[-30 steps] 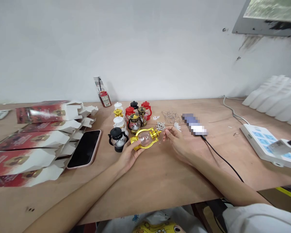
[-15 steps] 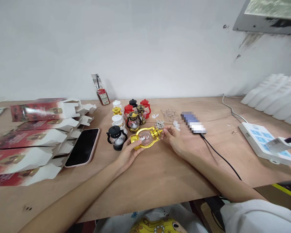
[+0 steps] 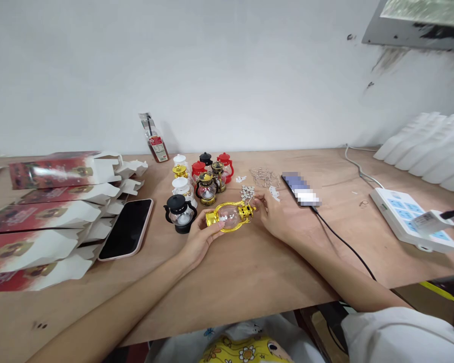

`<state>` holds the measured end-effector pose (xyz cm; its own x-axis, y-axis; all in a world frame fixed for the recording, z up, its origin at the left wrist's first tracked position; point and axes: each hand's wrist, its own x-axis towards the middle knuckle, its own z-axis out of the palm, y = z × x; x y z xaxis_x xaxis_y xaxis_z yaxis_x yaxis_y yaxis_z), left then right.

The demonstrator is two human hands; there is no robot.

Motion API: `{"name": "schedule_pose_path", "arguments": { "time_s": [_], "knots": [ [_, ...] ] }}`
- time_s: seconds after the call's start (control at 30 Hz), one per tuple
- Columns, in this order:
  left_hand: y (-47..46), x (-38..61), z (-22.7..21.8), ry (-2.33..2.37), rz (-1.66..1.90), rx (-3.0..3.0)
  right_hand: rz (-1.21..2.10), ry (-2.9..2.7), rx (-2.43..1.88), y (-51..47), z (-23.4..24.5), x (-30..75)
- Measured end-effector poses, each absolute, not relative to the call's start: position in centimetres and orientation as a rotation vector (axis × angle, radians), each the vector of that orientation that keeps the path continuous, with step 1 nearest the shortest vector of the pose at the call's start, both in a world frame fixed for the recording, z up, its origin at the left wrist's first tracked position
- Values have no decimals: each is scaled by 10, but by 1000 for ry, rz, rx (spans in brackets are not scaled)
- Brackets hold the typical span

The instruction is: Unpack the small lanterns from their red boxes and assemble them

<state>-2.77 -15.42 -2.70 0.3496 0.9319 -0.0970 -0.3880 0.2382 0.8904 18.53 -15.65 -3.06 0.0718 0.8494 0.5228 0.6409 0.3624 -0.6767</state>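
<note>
A small gold lantern (image 3: 230,217) with a clear globe lies sideways above the table, its top pointing right. My left hand (image 3: 204,233) is closed around its base, thumb on the globe. At the lantern's top, my right hand (image 3: 269,216) has its fingers pinched; a thin wire-like piece seems to be between them, too small to make out well. Just behind stand several small lanterns in black (image 3: 180,214), white (image 3: 183,187), red (image 3: 224,166), gold and bronze. Small silvery round pieces (image 3: 247,192) and a heap of bent wire pieces (image 3: 264,177) lie beyond my right hand.
Open red-and-white boxes (image 3: 56,217) are piled at left, beside a dark-screened phone (image 3: 126,229). A second phone (image 3: 300,190) with a black cable lies right. Farther right are a white power strip (image 3: 414,219) and white moulded pieces (image 3: 419,151). A bottle (image 3: 157,143) stands near the wall.
The view has shifted slightly. The gold lantern stays in my left hand, turned a little, while the fingers of my right hand have moved slightly at its top.
</note>
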Motion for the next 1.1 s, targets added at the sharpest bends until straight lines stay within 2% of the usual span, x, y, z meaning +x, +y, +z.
{"name": "schedule_pose_path", "arguments": {
  "time_s": [0.43,0.57,0.8,1.0,1.1],
  "knots": [
    [-156,-27,-25,727,1019,880,146,-1755,-1296,-156,-30,186],
    [-157,-28,-25,732,991,921,233,-1740,-1332,-156,-29,184],
    [-158,-29,-28,780,1002,1281,579,-1672,-1401,-151,-30,186],
    [-155,-23,-29,981,1072,1498,303,-1546,-1522,-149,-14,200],
    [-155,-21,-29,1092,1051,1762,-2,-1539,-1414,-158,3,199]
  ]
}}
